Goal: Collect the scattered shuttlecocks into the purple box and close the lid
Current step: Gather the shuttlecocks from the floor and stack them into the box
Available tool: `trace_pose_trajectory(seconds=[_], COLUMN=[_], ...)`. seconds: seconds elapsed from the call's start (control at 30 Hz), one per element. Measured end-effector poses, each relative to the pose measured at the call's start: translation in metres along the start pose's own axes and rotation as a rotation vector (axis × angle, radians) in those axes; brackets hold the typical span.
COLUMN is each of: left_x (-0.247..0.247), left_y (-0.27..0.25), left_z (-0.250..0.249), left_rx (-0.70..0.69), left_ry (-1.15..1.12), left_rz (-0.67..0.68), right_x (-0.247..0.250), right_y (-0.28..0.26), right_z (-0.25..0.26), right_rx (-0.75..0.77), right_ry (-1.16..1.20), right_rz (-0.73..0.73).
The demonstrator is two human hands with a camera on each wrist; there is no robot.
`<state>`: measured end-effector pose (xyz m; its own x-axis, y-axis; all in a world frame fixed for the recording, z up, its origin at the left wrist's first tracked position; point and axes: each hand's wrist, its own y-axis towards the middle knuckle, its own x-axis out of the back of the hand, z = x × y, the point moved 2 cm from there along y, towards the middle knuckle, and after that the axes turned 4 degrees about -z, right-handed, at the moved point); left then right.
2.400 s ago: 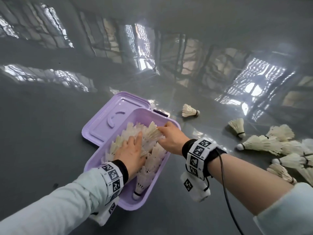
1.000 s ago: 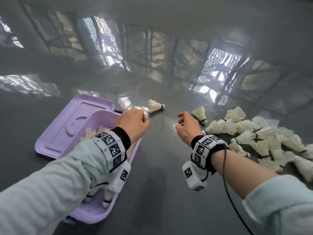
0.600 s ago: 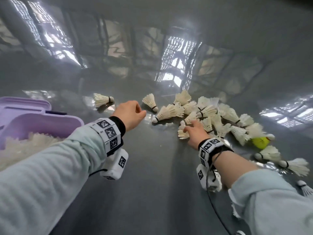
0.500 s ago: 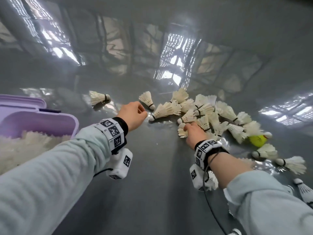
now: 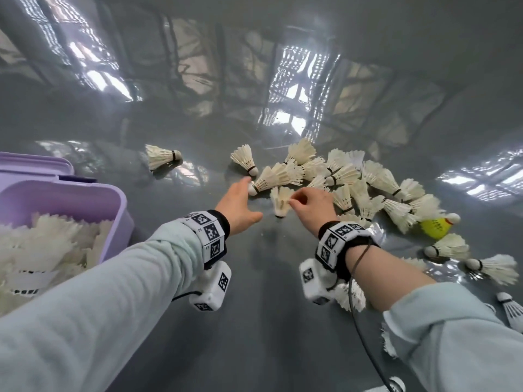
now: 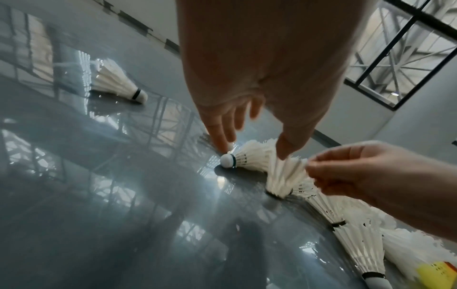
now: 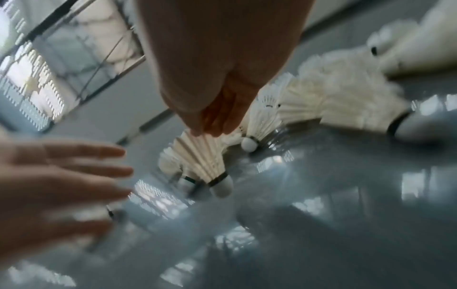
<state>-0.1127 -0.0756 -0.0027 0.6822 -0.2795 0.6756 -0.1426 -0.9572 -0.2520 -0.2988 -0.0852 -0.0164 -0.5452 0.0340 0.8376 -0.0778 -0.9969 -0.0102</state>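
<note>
**Head view: both hands at the pile, one shuttlecock pinched**

Right hand (image 5: 310, 206) pinches the feather skirt of an upright shuttlecock (image 5: 280, 200), its cork on the grey surface (image 5: 254, 321). Left hand (image 5: 239, 206) is spread, fingers straight, a fingertip (image 6: 221, 145) touching the cork of a lying shuttlecock (image 5: 273, 176). Rest of the pile (image 5: 382, 190) sits to the right, one yellow shuttlecock (image 5: 435, 226) among it and a stray (image 5: 161, 159) apart. Purple box (image 5: 85, 205) is at left, lid open, already heaped.

Risks, my read:
- Skirt pinch is weak; feathers could bend or slip.
- Cork may roll off on the glossy surface.
- Heaped box may stop the lid shutting.
</note>
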Motion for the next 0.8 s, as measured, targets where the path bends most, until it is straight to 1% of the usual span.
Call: trace_pose_trajectory(seconds=[0.07, 0.1, 0.13, 0.2, 0.27, 0.3, 0.33, 0.4, 0.43, 0.47, 0.5, 0.57, 0.63, 0.73, 0.8], left_x=[-0.007, -0.009, -0.012, -0.014, -0.012, -0.011, -0.011, -0.009, -0.009, -0.009, -0.009, -0.007, -0.006, -0.004, -0.004], left_y=[-0.003, -0.004, -0.005, -0.006, -0.007, -0.007, -0.006, -0.007, -0.007, -0.006, -0.005, -0.004, -0.004, -0.008, -0.009], left_z=[0.001, 0.000, 0.001, 0.003, 0.007, 0.009, 0.011, 0.014, 0.015, 0.016, 0.018, 0.018, 0.016, 0.014, 0.014], left_rx=[0.038, 0.054, 0.070, 0.104, 0.134, 0.138, 0.137, 0.140, 0.141, 0.138, 0.140, 0.131, 0.109, 0.072, 0.073], left_ry=[-0.115, -0.186, -0.250, -0.293, -0.282, -0.271, -0.261, -0.261, -0.260, -0.253, -0.241, -0.209, -0.150, -0.134, -0.144], left_rz=[-0.048, -0.075, -0.095, -0.121, -0.134, -0.131, -0.127, -0.119, -0.114, -0.115, -0.110, -0.104, -0.108, -0.114, -0.099], right_x=[-0.014, -0.020, -0.023, -0.023, -0.023, -0.021, -0.018, -0.006, 0.004, 0.013, 0.020, 0.027, 0.028, 0.028, 0.028], right_y=[-0.006, -0.008, -0.010, -0.012, -0.012, -0.011, -0.009, -0.003, -0.001, -0.001, -0.002, -0.008, -0.014, -0.017, -0.016], right_z=[0.017, 0.024, 0.031, 0.038, 0.033, 0.028, 0.019, -0.001, -0.011, -0.020, -0.029, -0.045, -0.056, -0.068, -0.071], right_rx=[-0.187, -0.252, -0.290, -0.325, -0.348, -0.358, -0.347, -0.277, -0.247, -0.222, -0.208, -0.196, -0.209, -0.296, -0.290], right_ry=[0.463, 0.645, 0.763, 0.848, 0.876, 0.829, 0.698, 0.271, 0.034, -0.180, -0.360, -0.635, -0.758, -0.744, -0.749], right_rz=[0.171, 0.247, 0.298, 0.350, 0.381, 0.363, 0.293, 0.102, 0.030, 0.003, 0.026, 0.127, 0.169, 0.154, 0.153])
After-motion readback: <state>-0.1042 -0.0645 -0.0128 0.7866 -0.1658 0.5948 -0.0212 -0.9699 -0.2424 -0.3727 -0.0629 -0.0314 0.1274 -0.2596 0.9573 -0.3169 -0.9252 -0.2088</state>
